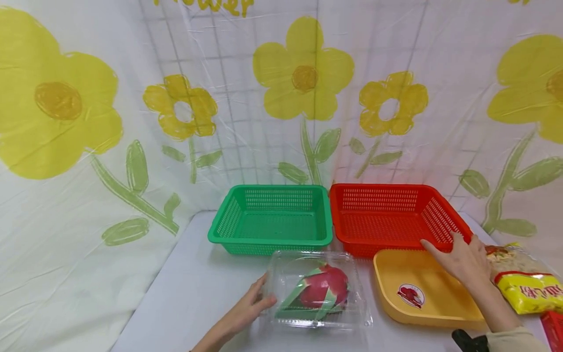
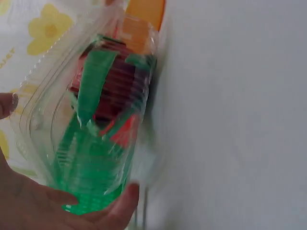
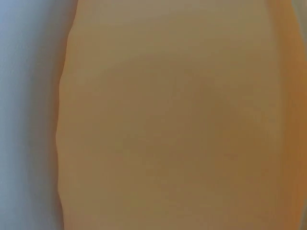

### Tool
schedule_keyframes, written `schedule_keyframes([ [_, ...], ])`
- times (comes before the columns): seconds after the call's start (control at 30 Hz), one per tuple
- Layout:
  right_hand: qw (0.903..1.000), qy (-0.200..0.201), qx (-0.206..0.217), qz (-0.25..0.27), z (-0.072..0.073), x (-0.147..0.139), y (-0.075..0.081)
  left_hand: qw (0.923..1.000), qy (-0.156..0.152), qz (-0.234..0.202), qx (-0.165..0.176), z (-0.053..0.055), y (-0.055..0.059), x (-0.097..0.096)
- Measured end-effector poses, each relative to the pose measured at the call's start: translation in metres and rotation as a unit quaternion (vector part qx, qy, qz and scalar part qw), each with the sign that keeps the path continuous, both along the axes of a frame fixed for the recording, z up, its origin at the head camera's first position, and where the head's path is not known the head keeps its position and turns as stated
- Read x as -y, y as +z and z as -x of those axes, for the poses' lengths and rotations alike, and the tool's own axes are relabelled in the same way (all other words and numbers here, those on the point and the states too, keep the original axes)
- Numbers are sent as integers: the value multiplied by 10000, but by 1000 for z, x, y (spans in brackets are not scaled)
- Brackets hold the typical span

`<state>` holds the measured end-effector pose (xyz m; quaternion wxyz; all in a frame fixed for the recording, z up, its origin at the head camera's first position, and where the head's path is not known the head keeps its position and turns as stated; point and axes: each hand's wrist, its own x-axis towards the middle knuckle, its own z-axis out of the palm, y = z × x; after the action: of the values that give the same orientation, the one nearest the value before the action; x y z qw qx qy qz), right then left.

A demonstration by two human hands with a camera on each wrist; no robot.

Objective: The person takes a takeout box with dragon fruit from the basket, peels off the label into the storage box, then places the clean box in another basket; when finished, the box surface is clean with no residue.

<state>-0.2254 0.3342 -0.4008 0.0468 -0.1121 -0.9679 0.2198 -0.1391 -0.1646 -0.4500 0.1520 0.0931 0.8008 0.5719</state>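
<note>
A clear plastic box with a pink and green dragon fruit inside lies in front of the green basket. My left hand is at the box's left end, thumb and fingers spread about it; in the left wrist view that hand frames the end of the box. My right hand hovers over the yellow tray, fingers spread near the front right corner of the red basket. Only the tray's surface fills the right wrist view, with no fingers seen.
Right of the tray lies a yellow food packet, and a red box sits at the right edge. Behind the baskets hangs a white flower-printed curtain. White table surface shows on the left.
</note>
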Motion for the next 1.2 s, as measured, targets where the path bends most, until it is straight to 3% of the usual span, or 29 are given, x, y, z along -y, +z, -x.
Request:
schedule_keyframes([
  [0.17,9999,92,26,-91,-1,-3,1,9910,-22,-1161,666,-3,2,-12],
  [0.33,9995,229,-110,-206,-2,-5,1,9844,323,-1620,608,-7,1,-21],
  [0.47,9993,261,-153,-201,-1,-6,1,9862,534,-1555,172,-11,-1,-28],
  [0.57,9994,266,-112,-184,-2,-7,1,9908,550,-1151,-446,-13,-2,-30],
  [0.7,9995,283,-54,-140,-2,-8,-1,9908,525,-749,-994,-18,-1,-31],
  [0.93,9996,274,55,-70,-2,-8,-4,9881,596,-494,-1327,-21,0,-32],
  [1.2,9996,262,-29,-123,-3,-8,-4,9883,633,-972,-986,-25,9,-34],
])
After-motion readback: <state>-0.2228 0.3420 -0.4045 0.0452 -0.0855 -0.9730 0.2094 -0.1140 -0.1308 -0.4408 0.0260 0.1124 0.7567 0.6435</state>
